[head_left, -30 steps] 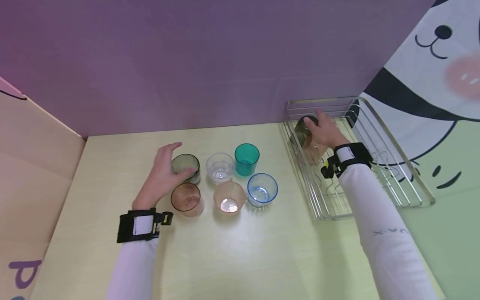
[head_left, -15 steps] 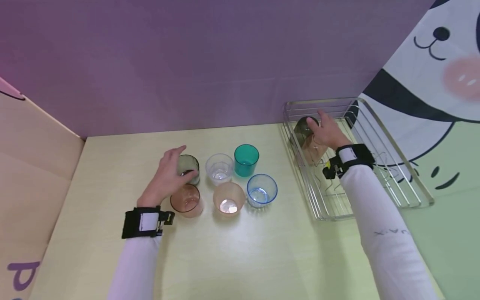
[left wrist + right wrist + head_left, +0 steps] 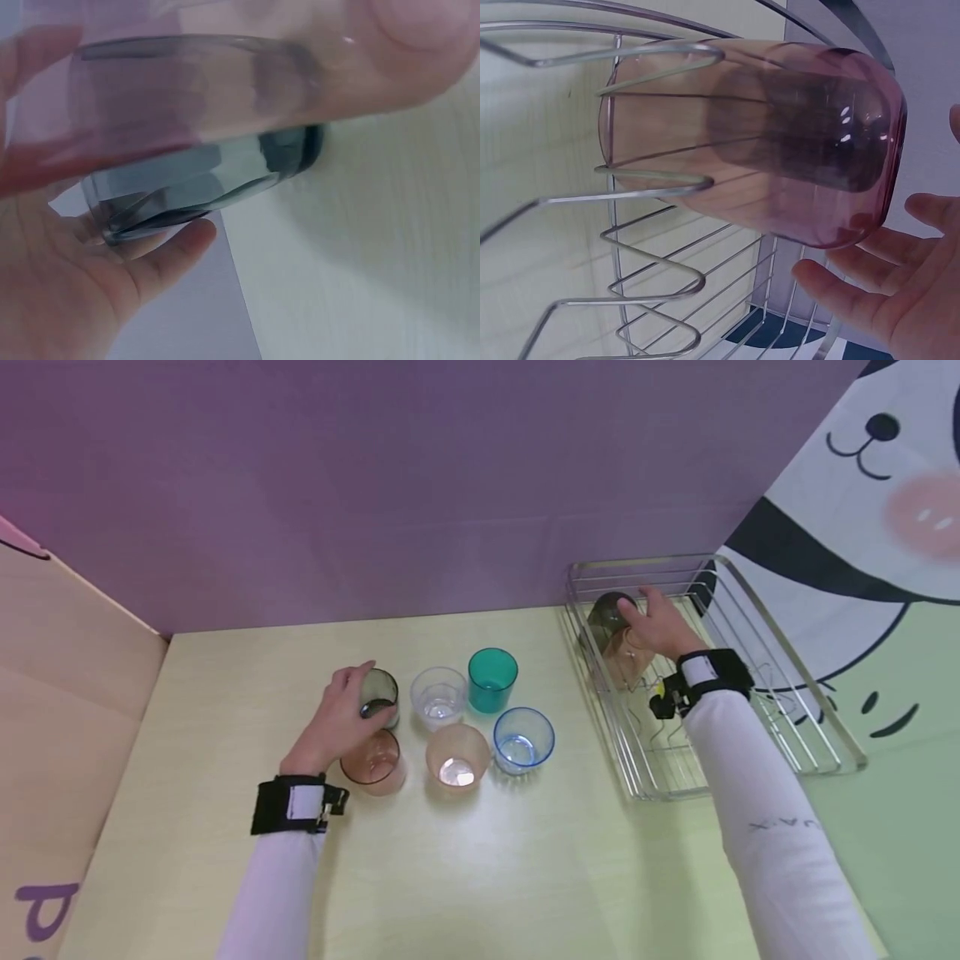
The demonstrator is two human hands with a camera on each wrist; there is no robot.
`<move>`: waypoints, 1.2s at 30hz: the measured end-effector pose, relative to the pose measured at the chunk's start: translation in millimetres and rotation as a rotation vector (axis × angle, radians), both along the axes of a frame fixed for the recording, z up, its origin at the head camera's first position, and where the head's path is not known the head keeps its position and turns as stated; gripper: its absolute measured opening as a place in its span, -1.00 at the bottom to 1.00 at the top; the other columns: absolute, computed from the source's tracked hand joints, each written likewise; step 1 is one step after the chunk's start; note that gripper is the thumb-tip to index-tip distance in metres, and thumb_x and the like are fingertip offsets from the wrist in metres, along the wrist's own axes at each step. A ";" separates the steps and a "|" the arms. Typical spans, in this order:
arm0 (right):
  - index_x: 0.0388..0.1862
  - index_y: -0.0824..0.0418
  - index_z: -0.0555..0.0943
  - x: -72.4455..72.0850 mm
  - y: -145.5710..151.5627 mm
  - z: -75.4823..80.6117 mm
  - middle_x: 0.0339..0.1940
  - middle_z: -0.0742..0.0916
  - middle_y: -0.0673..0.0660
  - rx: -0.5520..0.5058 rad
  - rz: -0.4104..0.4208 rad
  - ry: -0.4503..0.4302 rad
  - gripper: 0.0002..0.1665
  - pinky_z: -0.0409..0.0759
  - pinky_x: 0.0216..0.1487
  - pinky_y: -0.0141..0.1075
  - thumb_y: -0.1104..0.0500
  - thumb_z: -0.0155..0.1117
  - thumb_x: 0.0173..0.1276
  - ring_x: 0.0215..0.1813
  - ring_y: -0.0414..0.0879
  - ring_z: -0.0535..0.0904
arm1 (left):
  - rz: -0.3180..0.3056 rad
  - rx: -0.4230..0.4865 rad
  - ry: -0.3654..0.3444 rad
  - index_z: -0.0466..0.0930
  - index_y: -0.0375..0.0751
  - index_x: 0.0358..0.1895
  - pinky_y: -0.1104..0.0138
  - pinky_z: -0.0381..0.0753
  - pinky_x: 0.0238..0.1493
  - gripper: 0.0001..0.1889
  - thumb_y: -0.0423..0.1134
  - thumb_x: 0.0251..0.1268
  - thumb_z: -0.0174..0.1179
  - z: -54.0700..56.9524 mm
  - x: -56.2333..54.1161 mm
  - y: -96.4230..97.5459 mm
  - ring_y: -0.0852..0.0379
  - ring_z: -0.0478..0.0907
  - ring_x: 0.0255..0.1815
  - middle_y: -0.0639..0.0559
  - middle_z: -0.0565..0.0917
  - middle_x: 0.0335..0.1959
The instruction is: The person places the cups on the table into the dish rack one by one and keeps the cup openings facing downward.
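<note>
Left hand: fingers curved about the grey glass; we cannot tell whether they grip.
Grey glass: on the worktop, behind the reddish glass.
Right hand: fingers spread near an upturned pink glass in the wire rack.

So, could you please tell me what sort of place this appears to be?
Perhaps an indoor corner set up for staged tabletop work, though I can't be certain: a pale tabletop backed by a plain purple panel, with a large cartoon animal print on the right.
</note>
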State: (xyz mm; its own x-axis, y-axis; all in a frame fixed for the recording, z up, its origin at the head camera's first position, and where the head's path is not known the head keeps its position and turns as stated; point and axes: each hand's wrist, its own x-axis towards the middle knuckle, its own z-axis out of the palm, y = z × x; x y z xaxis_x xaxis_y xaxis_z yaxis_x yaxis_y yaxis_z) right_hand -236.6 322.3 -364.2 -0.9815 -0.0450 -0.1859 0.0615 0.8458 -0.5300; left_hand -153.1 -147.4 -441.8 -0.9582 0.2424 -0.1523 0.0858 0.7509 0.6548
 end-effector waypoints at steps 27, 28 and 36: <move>0.56 0.46 -0.20 3.8 9.6 -7.8 0.47 0.12 0.65 0.006 -0.023 -0.060 -0.01 0.11 0.48 0.29 -0.29 -0.36 0.56 0.48 0.52 0.09 | 0.129 0.026 0.020 -0.01 -0.21 0.57 -0.26 0.38 0.32 -0.06 0.12 0.24 0.24 -5.5 -3.8 2.3 -0.37 0.28 0.39 -0.40 0.17 0.44; 0.57 0.45 -0.20 4.0 10.4 -7.6 0.47 0.13 0.65 0.006 -0.026 -0.060 -0.01 0.11 0.48 0.30 -0.29 -0.36 0.56 0.48 0.52 0.09 | 0.136 0.033 0.025 0.00 -0.20 0.56 -0.26 0.38 0.32 -0.06 0.14 0.24 0.23 -6.0 -3.8 1.3 -0.37 0.28 0.39 -0.39 0.17 0.44; 0.55 0.48 -0.12 4.9 15.2 -5.6 0.46 0.19 0.63 0.005 -0.052 0.002 -0.02 0.18 0.45 0.28 -0.29 -0.35 0.57 0.45 0.50 0.16 | 0.186 0.103 0.092 0.04 -0.20 0.55 -0.24 0.33 0.36 -0.07 0.17 0.25 0.23 -3.8 -0.6 -8.0 -0.32 0.26 0.41 -0.38 0.19 0.43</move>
